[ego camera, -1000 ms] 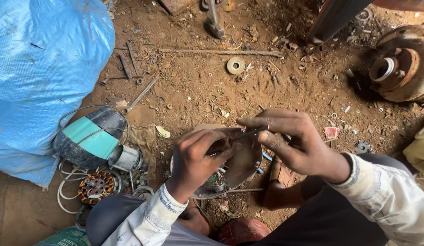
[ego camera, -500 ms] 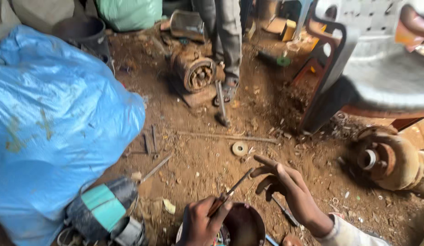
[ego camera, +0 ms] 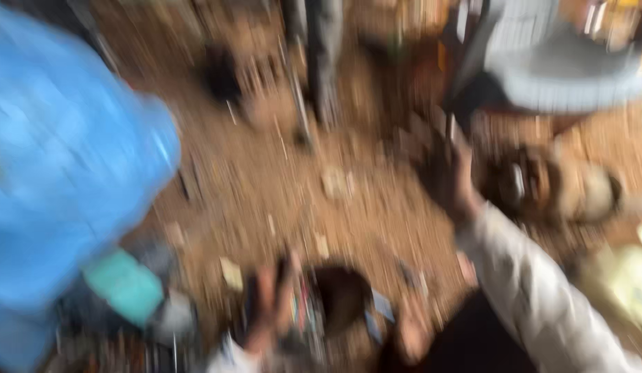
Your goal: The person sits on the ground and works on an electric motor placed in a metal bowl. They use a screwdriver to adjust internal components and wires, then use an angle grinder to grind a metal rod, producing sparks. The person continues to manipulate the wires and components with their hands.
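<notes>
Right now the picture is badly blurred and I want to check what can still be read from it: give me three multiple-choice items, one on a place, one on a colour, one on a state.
1. Where does the right hand lie?
A. raised to the upper right, apart from the left hand
B. pressed on the left hand
C. on the blue sheet

2. What colour is the large plastic sheet at the left?
A. red
B. blue
C. black

3. What is the left hand doing?
A. lying flat on the dirt floor, far from everything
B. stretched up toward the chair
C. resting at the dark round part, low in the view

Answers: 1 A, the arm in the pale sleeve reaches up and right; 2 B, the sheet is plainly blue; 3 C, the hand lies right beside that round part, though blur hides its grip.
</notes>
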